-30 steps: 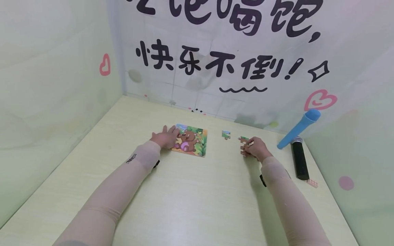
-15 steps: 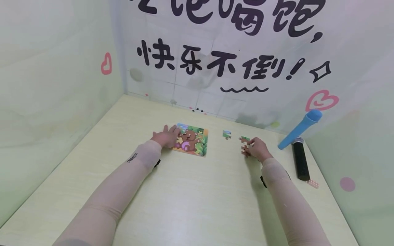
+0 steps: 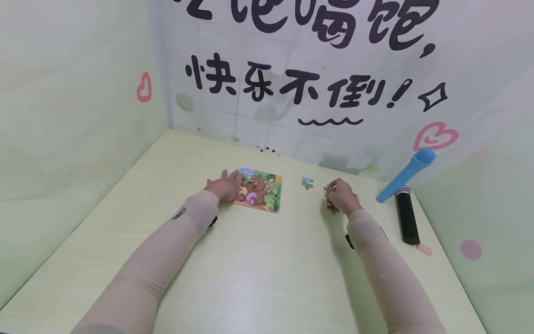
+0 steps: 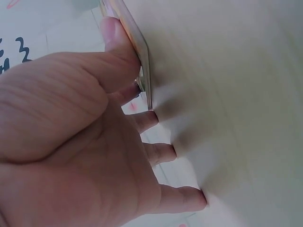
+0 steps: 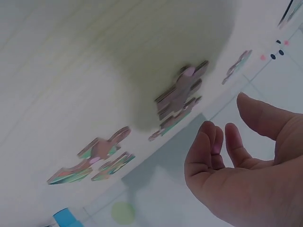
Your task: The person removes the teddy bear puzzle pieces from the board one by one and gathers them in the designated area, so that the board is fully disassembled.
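Observation:
My left hand (image 3: 225,186) lies at the left edge of a bear jigsaw puzzle (image 3: 260,192) on the table. In the left wrist view its thumb (image 4: 113,38) rests against the puzzle's edge, and the other fingers stretch out with tips on the tabletop. My right hand (image 3: 344,195) hovers over a group of loose puzzle pieces (image 3: 332,207). In the right wrist view its fingers are loosely bent, the thumb stands apart, and nothing is between them. Below it lie a brown piece (image 5: 182,90) and several others, including one brown-and-green piece (image 5: 100,151). The hand partly hides this group in the head view.
A single puzzle piece (image 3: 307,183) lies between the puzzle and the right hand. Farther right are a blue flared stick (image 3: 402,178), a black cylinder with a silvery collar (image 3: 406,218) and a small pink-checked item (image 3: 424,249). Fabric walls with lettering enclose the table.
My right hand has drawn up from the loose pieces and shifted slightly left and away from me, over the upper ones. The left hand and the puzzle stay put.

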`<state>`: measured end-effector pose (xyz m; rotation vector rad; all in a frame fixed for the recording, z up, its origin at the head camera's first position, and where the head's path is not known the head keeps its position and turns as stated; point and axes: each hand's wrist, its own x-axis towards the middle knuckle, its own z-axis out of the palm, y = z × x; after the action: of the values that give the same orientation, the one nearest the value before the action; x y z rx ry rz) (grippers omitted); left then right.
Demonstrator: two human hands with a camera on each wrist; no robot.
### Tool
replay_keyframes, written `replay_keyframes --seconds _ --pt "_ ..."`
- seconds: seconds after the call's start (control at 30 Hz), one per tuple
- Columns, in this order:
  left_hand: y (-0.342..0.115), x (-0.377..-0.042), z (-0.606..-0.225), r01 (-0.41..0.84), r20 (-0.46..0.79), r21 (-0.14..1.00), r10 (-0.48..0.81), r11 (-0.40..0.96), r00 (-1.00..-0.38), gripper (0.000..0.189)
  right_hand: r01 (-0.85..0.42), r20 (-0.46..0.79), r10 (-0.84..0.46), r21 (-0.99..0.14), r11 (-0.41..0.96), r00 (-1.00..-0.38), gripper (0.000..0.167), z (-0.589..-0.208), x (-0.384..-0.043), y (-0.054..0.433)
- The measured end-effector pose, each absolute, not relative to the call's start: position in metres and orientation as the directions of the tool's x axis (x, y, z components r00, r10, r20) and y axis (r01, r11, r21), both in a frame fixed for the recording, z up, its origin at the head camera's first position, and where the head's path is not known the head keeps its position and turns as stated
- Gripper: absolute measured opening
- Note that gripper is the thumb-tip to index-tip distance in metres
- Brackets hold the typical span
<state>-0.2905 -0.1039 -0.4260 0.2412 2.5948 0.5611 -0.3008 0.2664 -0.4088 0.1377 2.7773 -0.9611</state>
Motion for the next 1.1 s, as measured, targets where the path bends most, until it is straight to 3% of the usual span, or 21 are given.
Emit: replay_keyframes --seconds 0.13,0.3,0.87,1.1 --pt "-0.103 -0.292 -0.427 0.059 -0.417 0.428 0.255 0.902 -0.872 0.061 0.162 -0.226 0.017 -0.643 0.749 -0.974 0.042 -0.408 -0.302 0.252" --pt "-0.103 -0.289 -0.426 0.050 -0.417 0.438 0.252 0.898 -0.873 0.067 0.083 -0.176 -0.036 -0.623 0.778 -0.984 0.043 -0.410 -0.304 0.232" --pt "-0.104 -0.285 -0.420 0.070 -0.412 0.400 0.248 0.914 -0.877 0.074 -0.032 -0.115 -0.160 -0.708 0.706 -0.980 0.031 -0.416 -0.308 0.142" --pt "-0.104 -0.284 -0.420 0.083 -0.414 0.391 0.255 0.917 -0.874 0.074 -0.082 -0.150 -0.270 -0.720 0.689 -0.951 0.041 -0.421 -0.304 0.110"
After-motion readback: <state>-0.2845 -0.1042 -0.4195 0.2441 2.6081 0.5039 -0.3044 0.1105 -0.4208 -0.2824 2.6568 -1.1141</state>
